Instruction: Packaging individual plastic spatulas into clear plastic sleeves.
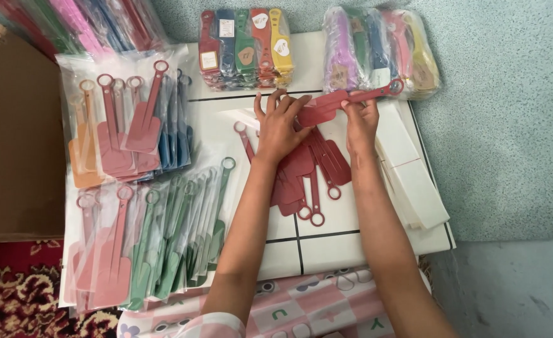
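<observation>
White tiled board point(326, 241) on a grey floor serves as the work surface, ringed by bagged stock of plastic tags. At its centre both hands lift one red paddle-shaped tag point(345, 102) just above a loose pile of red tags point(314, 169). The tag's long axis runs from about 8 o'clock to 2 o'clock, with the broad blade low at the left and the ring end high at the right, toward the wrapped bundles point(379, 53) at the board's far edge. The left hand point(279, 125) is spread, its fingertips closed against the blade end; the right hand point(361, 119) pinches the narrow stem between thumb and fingers, nearer the ring. The pile lies directly at 6 o'clock from the held tag, under both wrists. Clear bags of pink, orange and green tags point(138, 206) lie at 9 o'clock, well apart from the hands, and a stack of white cards point(414, 175) sits at 3 o'clock, just beside the right forearm.
</observation>
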